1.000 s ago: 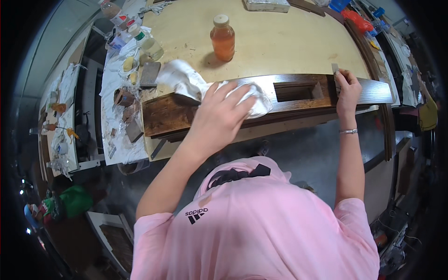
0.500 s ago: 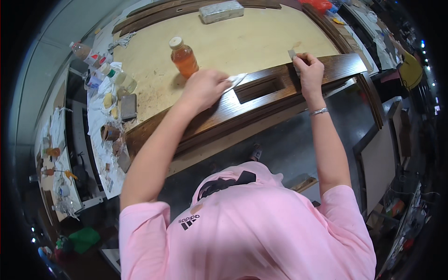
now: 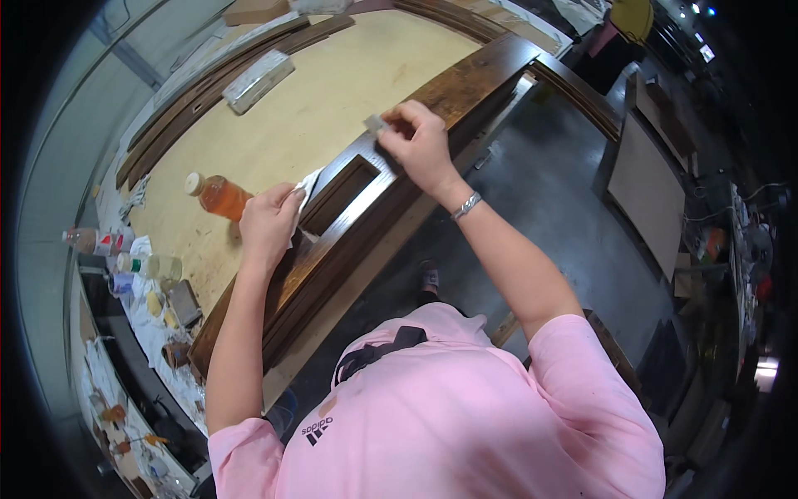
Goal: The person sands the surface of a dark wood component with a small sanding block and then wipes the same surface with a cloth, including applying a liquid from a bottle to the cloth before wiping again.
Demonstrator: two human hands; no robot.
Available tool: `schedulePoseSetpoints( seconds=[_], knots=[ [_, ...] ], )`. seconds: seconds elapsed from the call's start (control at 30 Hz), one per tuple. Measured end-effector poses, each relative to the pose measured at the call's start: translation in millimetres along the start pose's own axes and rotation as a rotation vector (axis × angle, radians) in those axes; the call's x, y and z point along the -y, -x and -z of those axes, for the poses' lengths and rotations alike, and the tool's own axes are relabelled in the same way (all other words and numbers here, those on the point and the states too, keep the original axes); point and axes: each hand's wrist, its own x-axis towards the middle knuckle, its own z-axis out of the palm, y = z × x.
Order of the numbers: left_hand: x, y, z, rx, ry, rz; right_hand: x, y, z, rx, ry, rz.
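Beside left hand [image 3: 267, 223], orange bottle [image 3: 223, 197], block [image 3: 258, 81] beyond

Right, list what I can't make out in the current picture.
All in the head view:
White cloth: partly hidden by the left hand.
Small grey piece: blurred, its near end covered by the right hand.
Co-worker in a yellowish garment: cut off by the upper edge.
Clutter near the right rim: too small and dim to identify.

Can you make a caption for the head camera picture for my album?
Left hand holding a white cloth, right hand holding a small gray piece, at a dark wooden panel.
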Motion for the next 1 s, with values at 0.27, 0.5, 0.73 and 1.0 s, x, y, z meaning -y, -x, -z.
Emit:
schedulePoseSetpoints(
  seconds=[0.27,0.5,0.73,1.0],
  knots=[
    [2.3,-4.7,-6.7,-0.050,0.020,-0.089,6.8,31.6,57.6,0.387,-0.442,-0.188],
    [10.0,-2.6,-3.2,-0.059,0.154,-0.063,-0.5,4.9,104.2,0.521,-0.182,-0.135],
    [-46.0,-40.5,-29.9,0.034,0.137,0.028,-50.3,-62.3,160.9,0.489,0.081,-0.117],
    [-235.1,-270.2,-193.2,0.193,0.248,-0.181,-73.2,-57.3,130.1,0.511,-0.098,0.126]
  ],
)
